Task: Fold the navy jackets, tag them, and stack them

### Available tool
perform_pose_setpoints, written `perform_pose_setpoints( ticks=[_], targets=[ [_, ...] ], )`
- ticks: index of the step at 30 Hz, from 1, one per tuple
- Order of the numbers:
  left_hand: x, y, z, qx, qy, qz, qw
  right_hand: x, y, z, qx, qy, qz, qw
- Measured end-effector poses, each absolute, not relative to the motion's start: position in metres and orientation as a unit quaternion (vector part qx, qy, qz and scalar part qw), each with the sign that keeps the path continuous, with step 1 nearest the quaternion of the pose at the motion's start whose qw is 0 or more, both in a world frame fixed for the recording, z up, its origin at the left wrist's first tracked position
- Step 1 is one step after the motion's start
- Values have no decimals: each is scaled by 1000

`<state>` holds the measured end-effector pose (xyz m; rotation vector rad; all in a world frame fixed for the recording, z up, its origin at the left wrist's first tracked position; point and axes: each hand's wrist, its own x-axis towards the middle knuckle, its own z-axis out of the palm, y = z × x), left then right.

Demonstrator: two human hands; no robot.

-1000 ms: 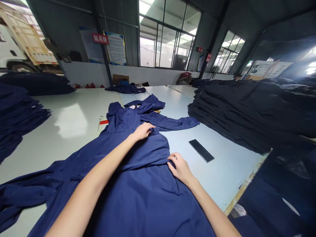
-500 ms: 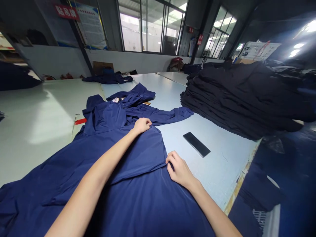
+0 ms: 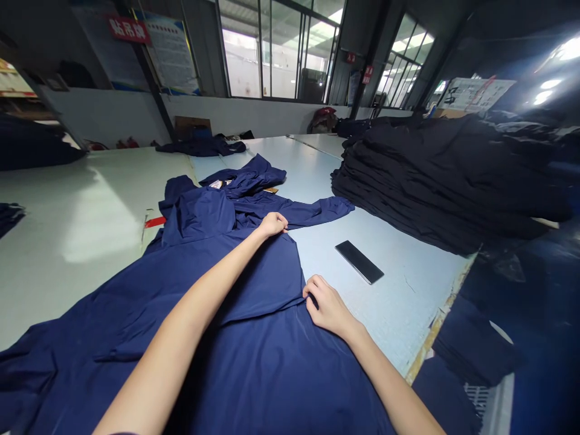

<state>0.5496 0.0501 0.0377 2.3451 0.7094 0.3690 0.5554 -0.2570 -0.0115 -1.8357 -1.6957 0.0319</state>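
Left hand (image 3: pixel 272 225) has slid a little further up the navy hooded jacket (image 3: pixel 254 284) since the last look, and now sits near the shoulder, fingers (image 3: pixel 280 220) curled down on the cloth. Can't really tell if they're pinching or just pressing. Right hand (image 3: pixel 330 308) is down by a folded edge of the jacket, its fingers (image 3: pixel 310 287) closed together and clamped on that edge.

Jacket's spread flat on the pale table (image 3: pixel 399 302), hood bunched up beyond the left hand, one sleeve (image 3: pixel 317 211) lying out to the right, and the rest running off the near left side of the table and out of frame. There's decent open tabletop right of the right hand, with a flat black slab (image 3: pixel 359 261) sitting there, near the hand but not touching it. Past that, the table's worn near edge (image 3: pixel 437 323) drops away to dark garments (image 3: pixel 471 344) lying lower down.

Big stack of dark garments (image 3: pixel 435 187) sits at the table's right side, well apart from both hands. Further off, another navy garment (image 3: pixel 202 146) lies at the far end, a small dark pile (image 3: pixel 9 217) sits at the left edge of the view, and a red strip (image 3: pixel 154 222) lies just beside the hood.
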Motion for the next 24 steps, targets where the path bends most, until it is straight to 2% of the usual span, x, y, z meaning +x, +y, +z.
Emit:
perform_pose_setpoints(
  ticks=[4, 9, 15, 17, 20, 22, 24],
  targets=[
    [538, 52, 41, 894, 296, 161, 296, 556, -257, -14, -695, -642, 5, 323],
    [529, 45, 42, 916, 254, 138, 279, 558, -256, -14, -698, -641, -3, 321],
    [513, 9, 40, 915, 256, 220, 222, 565, -255, -18, -707, -634, 5, 314],
    [479, 6, 44, 920, 248, 229, 200, 566, -256, -19, -705, -631, 15, 325],
    [390, 21, 50, 929, 251, 216, 166, 568, -256, -18, -707, -594, -7, 384],
    [317, 38, 49, 934, 290, 177, 111, 570, -247, -12, -702, -574, -53, 418],
    [250, 54, 44, 925, 361, 107, 55, 572, -225, -2, -683, -598, -90, 410]
  ],
)
